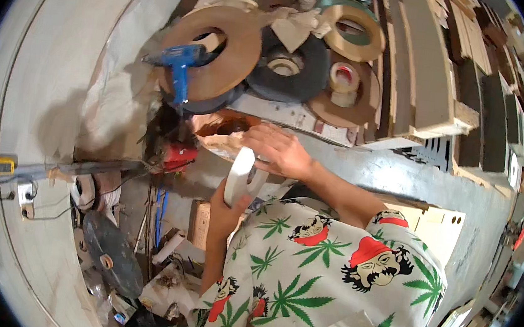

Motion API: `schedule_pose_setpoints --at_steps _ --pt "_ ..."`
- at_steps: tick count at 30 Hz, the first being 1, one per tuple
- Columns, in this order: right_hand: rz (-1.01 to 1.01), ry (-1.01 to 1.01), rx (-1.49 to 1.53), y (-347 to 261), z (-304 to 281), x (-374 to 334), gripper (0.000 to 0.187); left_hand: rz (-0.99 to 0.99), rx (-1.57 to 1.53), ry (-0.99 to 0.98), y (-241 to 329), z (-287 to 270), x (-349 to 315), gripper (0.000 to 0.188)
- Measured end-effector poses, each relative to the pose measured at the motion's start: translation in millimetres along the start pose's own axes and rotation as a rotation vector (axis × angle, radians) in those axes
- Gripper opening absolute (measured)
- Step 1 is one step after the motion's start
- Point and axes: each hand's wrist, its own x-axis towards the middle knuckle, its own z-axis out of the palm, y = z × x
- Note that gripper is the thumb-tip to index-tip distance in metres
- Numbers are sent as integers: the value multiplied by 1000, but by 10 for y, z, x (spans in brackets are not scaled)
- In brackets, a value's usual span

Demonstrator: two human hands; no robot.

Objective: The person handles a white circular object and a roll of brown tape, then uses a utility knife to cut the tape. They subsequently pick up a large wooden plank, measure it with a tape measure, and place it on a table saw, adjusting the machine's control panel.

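Note:
A white roll of tape (239, 178) stands on edge in my left hand (227, 207), whose fingers and thumb are closed round its lower part. Just above and to the right of the roll is my right hand (280, 153). Its fingers stretch out to the left, over the rim of a brown paper bag (221, 141); whether they touch the bag is hard to make out. The bag gapes beside the bench edge, and its inside is dark.
Ahead, large brown edge-banding rolls (233, 72) and a black roll (307, 83) lie on a bench. A blue drill (183, 67) rests on one. Boards (435, 73) stand at the right. A cable (75, 208) and a black disc (113, 255) are at the left.

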Motion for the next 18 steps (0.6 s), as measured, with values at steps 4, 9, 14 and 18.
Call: schedule_pose_setpoints --at_steps 4,9,14,18 --pt "-74 27 -66 94 -103 -151 70 -19 -105 -121 -8 154 257 64" --pt "-121 65 -219 -185 -149 -320 65 -150 -208 -194 -20 166 280 70" --pt "-167 36 -246 -484 -58 -521 66 -172 -213 -285 -6 150 271 65" --pt "-135 55 -234 -604 15 -598 60 -102 -224 -319 -214 136 268 72"
